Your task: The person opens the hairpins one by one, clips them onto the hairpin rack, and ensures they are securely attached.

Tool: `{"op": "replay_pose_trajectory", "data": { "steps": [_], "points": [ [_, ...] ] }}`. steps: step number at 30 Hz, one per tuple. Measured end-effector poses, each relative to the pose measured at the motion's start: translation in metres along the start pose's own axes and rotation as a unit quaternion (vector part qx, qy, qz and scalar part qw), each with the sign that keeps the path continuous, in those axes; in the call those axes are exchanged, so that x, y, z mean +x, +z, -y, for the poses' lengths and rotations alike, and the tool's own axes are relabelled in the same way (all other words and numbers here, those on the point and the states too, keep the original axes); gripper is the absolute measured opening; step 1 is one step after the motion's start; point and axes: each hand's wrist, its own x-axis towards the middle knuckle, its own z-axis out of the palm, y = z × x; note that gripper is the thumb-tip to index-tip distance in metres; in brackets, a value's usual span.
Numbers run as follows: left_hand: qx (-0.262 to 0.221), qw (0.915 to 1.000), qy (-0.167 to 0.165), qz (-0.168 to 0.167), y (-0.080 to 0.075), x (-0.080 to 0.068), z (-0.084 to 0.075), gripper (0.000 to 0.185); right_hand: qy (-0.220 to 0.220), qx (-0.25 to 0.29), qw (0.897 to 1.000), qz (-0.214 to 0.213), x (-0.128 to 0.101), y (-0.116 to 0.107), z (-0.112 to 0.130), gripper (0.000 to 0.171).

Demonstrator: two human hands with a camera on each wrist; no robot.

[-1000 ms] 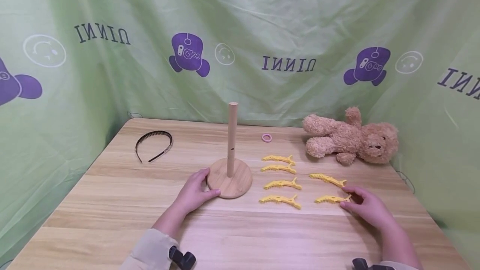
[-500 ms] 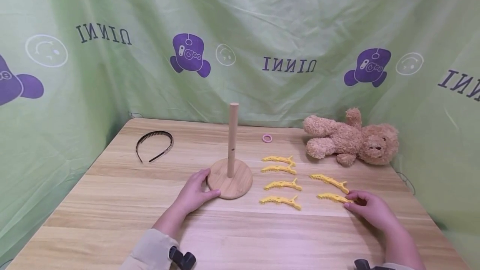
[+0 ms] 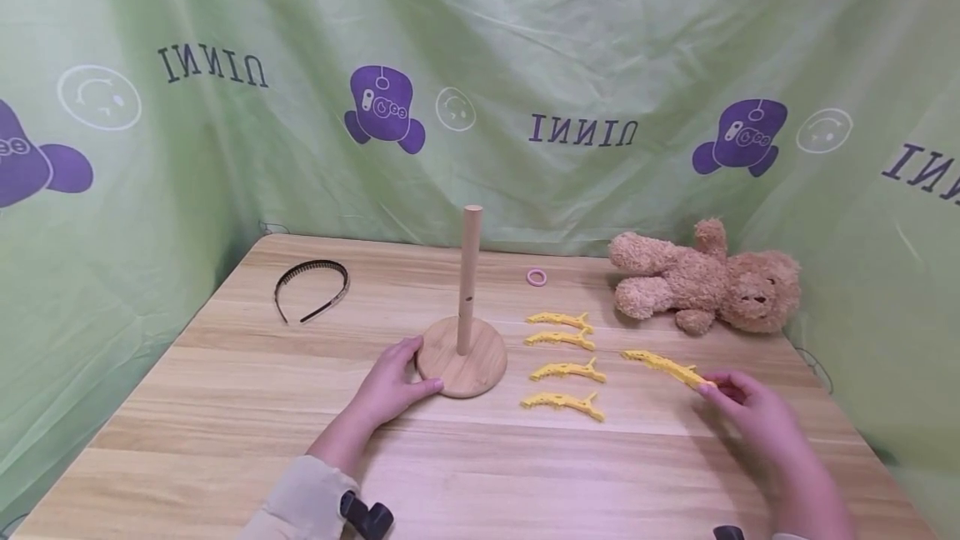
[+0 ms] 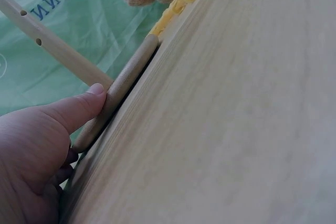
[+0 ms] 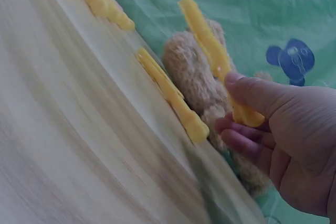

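Step in hand: lifting one yellow hair clip [image 5: 212, 59] off the table [image 3: 225, 407]. The right hand [image 3: 753, 415] pinches the near end of this clip between thumb and curled fingers; in the right wrist view the clip stands clear of the wood, tilted upward, with another yellow clip [image 5: 170, 95] lying flat just beside it. In the head view the two overlap, so they cannot be told apart there.

The left hand [image 3: 390, 386] rests at the edge of the round wooden stand [image 3: 461, 357]. Its thumb [image 4: 79, 108] lies straight against the rim of the base; the other fingers are curled loosely below and grasp nothing.

Judgement: the next move calls for carrying the held clip toward the upright post while the left hand steadies the base, and for a firm pinch, since only the clip's end is held.

Change from one second earlier: the clip then lay flat on the table, nearest the right hand, whose fingertips touched its end. It is now raised off the wood and that spot is bare. Four clips [image 3: 562, 400] remain in their column, and the left hand has kept its place
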Motion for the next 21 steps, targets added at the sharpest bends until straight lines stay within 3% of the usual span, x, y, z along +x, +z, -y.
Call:
{"op": "replay_pose_trajectory", "data": {
  "steps": [3, 9, 15, 21],
  "points": [
    [0.002, 1.0000, 0.000, 0.000, 0.000, 0.000, 0.000, 0.086, -0.049, -0.049, 0.997, -0.017, 0.005, 0.006, 0.015, 0.052],
    [0.005, 1.0000, -0.004, 0.000, 0.000, 0.000, 0.001, 0.086, -0.142, -0.058, 0.988, -0.031, 0.010, 0.035, 0.052, 0.037],
    [0.002, 1.0000, -0.004, -0.002, 0.001, -0.001, 0.002, 0.086, -0.246, -0.085, 0.963, -0.064, 0.020, 0.066, 0.091, 0.023],
    [0.001, 1.0000, -0.005, -0.002, 0.002, 0.000, 0.003, 0.086, -0.314, -0.089, 0.940, -0.095, 0.031, 0.085, 0.124, 0.026]
  ]
}}
